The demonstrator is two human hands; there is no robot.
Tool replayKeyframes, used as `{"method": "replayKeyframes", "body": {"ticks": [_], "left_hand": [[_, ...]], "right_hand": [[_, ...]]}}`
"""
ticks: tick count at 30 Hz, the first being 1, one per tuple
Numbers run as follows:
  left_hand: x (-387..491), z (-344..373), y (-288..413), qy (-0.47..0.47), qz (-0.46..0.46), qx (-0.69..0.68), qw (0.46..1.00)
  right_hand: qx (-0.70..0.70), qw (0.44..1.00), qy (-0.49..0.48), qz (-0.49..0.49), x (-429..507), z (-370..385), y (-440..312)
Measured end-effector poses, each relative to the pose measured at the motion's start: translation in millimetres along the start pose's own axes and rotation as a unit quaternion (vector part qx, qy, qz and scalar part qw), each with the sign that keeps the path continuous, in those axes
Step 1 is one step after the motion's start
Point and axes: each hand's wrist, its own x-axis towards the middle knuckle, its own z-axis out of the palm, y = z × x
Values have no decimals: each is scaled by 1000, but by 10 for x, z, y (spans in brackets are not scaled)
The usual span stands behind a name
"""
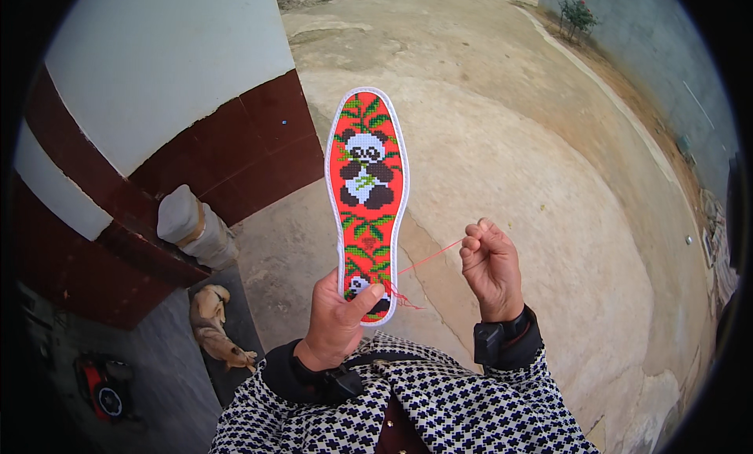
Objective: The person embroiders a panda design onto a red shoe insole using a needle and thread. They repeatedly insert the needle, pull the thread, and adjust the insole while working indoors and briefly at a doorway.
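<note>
An embroidered shoe insole (pixel 366 219) with a white edge stands roughly upright before me, its red face patterned with pandas and green bamboo leaves. My left hand (pixel 344 319) grips its lower end, thumb across the lower panda. To the right, my right hand (pixel 489 266) is raised with thumb and fingertips pinched together. A red thread (pixel 431 257) runs taut from the insole's right edge to those fingertips. Loose red thread ends (pixel 406 299) hang beside my left thumb. Whether a needle is between my right fingers cannot be made out.
A dog (pixel 217 330) lies on a dark mat at the lower left. Wrapped bundles (pixel 197 226) lean near the white and dark red wall (pixel 259 136). A red wheeled object (pixel 103 389) stands at far left. Concrete ground (pixel 529 177) spreads ahead; a grey wall (pixel 659 60) borders the right.
</note>
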Motion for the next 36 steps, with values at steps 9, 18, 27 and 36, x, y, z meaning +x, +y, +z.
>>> {"method": "replayKeyframes", "body": {"ticks": [9,18,27,36], "left_hand": [[-33,-128,-7,20,58,-62,996],[123,21,19,8,15,-54,998],[47,120,4,-40,-5,-23,999],[21,-102,-8,-170,-106,-249,948]], "right_hand": [[-37,814,461,-352,-166,-3672,-1768],[-153,762,519,-355,-704,-3264,-1620],[-472,868,23,-152,-320,-72,15],[-616,686,-229,-312,-507,601,313]]}}
